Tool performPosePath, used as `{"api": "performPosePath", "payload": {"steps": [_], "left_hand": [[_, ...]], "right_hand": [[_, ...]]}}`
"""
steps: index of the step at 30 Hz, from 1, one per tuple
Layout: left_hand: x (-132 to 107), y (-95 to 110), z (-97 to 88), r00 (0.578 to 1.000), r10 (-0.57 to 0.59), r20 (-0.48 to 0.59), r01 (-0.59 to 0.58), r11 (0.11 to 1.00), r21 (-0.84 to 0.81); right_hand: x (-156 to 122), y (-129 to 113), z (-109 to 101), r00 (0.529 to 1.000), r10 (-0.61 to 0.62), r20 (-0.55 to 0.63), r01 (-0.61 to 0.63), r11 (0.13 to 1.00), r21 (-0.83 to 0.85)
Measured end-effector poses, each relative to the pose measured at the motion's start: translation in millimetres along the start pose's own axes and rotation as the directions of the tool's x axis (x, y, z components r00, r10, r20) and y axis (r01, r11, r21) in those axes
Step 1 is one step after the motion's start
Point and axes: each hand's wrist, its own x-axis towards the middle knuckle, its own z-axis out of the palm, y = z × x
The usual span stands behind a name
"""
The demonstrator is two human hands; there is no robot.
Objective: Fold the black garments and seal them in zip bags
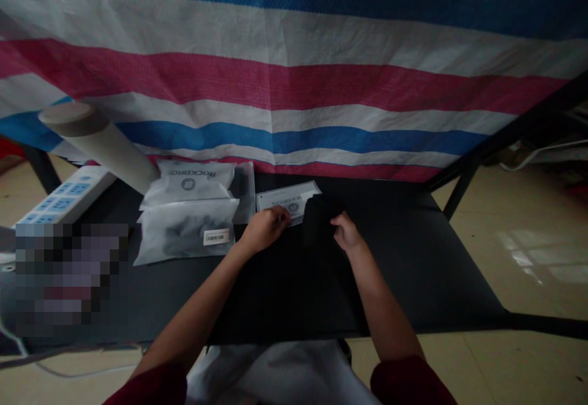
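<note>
The left hand (265, 230), half curled, touches a printed ROCKBROS card (278, 200); the right hand (348, 234), loosely bent, lies against a black fabric item (318, 220); neither grip can be told; pressure could slide the card across the smooth black bench (404, 258).

tarp (285, 86): pink, white, blue stripes | bench (404, 258): black | cloth (319, 221): black | power strip (64, 200): white, blue sockets | sleeves (399, 380): dark red

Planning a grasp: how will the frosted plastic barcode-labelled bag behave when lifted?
The frosted plastic bag looks floppy: its film lies creased around the dark contents. Its smooth surface may slip in a grip. Probably light for its size, though contents are unclear.
</note>
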Motion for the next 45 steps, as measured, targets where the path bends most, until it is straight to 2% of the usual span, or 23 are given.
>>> {"api": "performPosePath", "payload": {"steps": [3,5,7,9,11,13,16,18,20,22,24,27,30,31,33,35,37,39,42,45], "left_hand": [[-0.5,5.8,1.9,0.988,-0.014,-0.157,0.006,0.999,-0.052],[-0.6,8.2,4.1,0.974,-0.019,-0.227,-0.004,0.995,-0.101],[-1.1,11.0,6.1,0.958,-0.020,-0.286,-0.024,0.988,-0.150],[-2.4,15.1,6.9,0.949,-0.007,-0.315,-0.055,0.981,-0.186],[-4.3,20.1,6.4,0.955,0.025,-0.295,-0.086,0.977,-0.195],[-6.0,24.8,5.3,0.968,0.046,-0.248,-0.094,0.978,-0.184],[-7.3,28.8,5.3,0.983,0.042,-0.179,-0.072,0.983,-0.168],[-7.7,29.7,7.7,0.990,0.054,-0.129,-0.076,0.982,-0.172],[-8.4,30.8,11.5,0.993,0.086,-0.080,-0.100,0.978,-0.183],[-9.7,33.1,15.1,0.992,0.114,-0.053,-0.122,0.974,-0.193],[-11.1,36.2,16.5,0.991,0.128,-0.047,-0.134,0.972,-0.195],[-11.9,38.7,14.2,0.981,0.192,-0.036,-0.196,0.968,-0.158],[-10.0,34.5,13.6,0.955,0.297,0.026,-0.295,0.954,-0.057],[-9.0,31.7,15.0,0.948,0.314,0.049,-0.313,0.949,-0.027],[-6.7,25.6,20.0,0.943,0.322,0.086,-0.325,0.946,0.014],[-4.9,20.3,25.9,0.939,0.323,0.115,-0.329,0.944,0.036],[-4.2,17.0,30.0,0.936,0.325,0.138,-0.335,0.940,0.060],[-4.6,15.9,30.9,0.936,0.323,0.138,-0.336,0.938,0.085],[-5.8,16.2,28.1,0.943,0.321,0.085,-0.329,0.939,0.103],[-5.7,15.8,25.6,0.942,0.331,0.051,-0.334,0.937,0.097]], "right_hand": [[-2.0,-1.9,6.2,0.970,-0.066,0.233,0.139,0.940,-0.311],[-1.2,-5.1,11.7,0.918,-0.090,0.387,0.261,0.870,-0.418],[0.4,-5.6,15.6,0.895,-0.077,0.439,0.305,0.825,-0.476],[2.0,-2.3,17.0,0.917,-0.028,0.397,0.241,0.834,-0.497],[3.9,3.2,16.6,0.958,0.041,0.283,0.096,0.887,-0.452],[6.7,8.4,15.9,0.982,0.132,0.135,-0.080,0.938,-0.336],[12.1,14.3,18.3,0.964,0.255,-0.073,-0.261,0.960,-0.103],[14.5,18.7,24.5,0.949,0.253,-0.186,-0.249,0.968,0.045],[14.4,24.4,34.2,0.957,0.186,-0.221,-0.152,0.975,0.161],[12.1,30.2,44.2,0.980,0.112,-0.162,-0.075,0.973,0.218],[10.2,33.4,48.9,0.996,0.077,-0.053,-0.066,0.979,0.193],[12.9,28.0,37.0,1.000,0.015,0.022,-0.015,1.000,-0.013],[19.0,13.1,7.3,0.993,-0.110,-0.031,0.095,0.947,-0.306],[20.0,8.0,-2.5,0.994,-0.091,-0.058,0.063,0.923,-0.380],[19.0,0.3,-15.9,0.996,0.061,-0.058,-0.081,0.881,-0.466],[14.7,-2.2,-18.5,0.965,0.258,0.036,-0.205,0.836,-0.510],[9.5,0.5,-12.2,0.916,0.370,0.157,-0.240,0.816,-0.525],[5.8,6.2,-2.8,0.897,0.382,0.225,-0.224,0.829,-0.513],[4.4,14.2,5.5,0.908,0.330,0.260,-0.176,0.861,-0.477],[6.3,18.1,5.0,0.916,0.302,0.263,-0.152,0.870,-0.469]]}}
